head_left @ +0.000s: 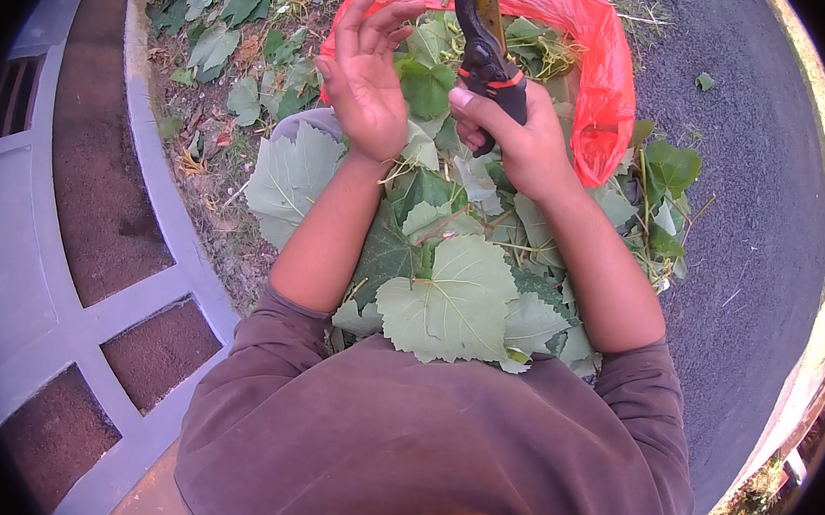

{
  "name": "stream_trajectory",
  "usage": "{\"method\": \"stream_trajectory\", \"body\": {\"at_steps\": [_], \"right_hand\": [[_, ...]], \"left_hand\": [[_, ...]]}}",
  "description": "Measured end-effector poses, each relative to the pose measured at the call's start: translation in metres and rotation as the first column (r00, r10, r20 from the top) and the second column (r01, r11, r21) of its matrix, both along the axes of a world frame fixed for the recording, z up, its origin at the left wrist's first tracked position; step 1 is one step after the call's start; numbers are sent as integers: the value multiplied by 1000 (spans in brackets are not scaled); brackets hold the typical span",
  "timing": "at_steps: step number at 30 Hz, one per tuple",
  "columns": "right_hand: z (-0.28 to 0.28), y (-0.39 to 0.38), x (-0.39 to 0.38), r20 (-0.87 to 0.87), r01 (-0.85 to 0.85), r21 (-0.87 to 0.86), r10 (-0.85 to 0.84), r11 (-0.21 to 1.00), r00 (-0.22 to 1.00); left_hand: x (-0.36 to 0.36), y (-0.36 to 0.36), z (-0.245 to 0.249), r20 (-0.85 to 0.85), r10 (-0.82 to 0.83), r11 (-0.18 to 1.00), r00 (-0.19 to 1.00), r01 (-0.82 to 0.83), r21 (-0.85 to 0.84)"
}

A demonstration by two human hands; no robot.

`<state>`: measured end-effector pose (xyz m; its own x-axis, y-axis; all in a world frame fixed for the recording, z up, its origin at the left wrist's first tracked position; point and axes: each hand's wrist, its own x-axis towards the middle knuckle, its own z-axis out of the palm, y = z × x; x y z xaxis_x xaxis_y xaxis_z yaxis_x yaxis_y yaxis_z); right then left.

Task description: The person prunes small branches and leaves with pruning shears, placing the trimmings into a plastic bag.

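Observation:
My right hand (517,136) grips black pruning shears (485,47) with orange trim, blades pointing up and away. My left hand (366,77) is raised beside the shears with fingers spread and loosely curled, holding nothing. Both hands hover over a heap of large green cut leaves (452,303) piled in front of my body. A red plastic bag (602,79) lies open beyond the hands, with leaves and stems inside it.
A grey container rim (297,125) shows under the leaves at the left. Leaf-littered soil (220,62) lies beyond a grey concrete curb (163,202). Paved grid panels with soil infill (99,226) fill the left. Dark asphalt (760,215) spreads on the right.

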<state>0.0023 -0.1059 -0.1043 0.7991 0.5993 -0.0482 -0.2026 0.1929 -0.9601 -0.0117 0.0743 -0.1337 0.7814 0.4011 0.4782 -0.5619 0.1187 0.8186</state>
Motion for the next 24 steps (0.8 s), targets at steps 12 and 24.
{"method": "stream_trajectory", "body": {"at_steps": [12,24], "right_hand": [[-4,3,1,107,71,-44,-66,997,992],[14,-14,32,875,665,-83,-266,742,405]], "left_hand": [[-13,0,-7,-219,-499,863,838,503,-41],[-20,3,1,-20,-71,937,997,74,341]]}}
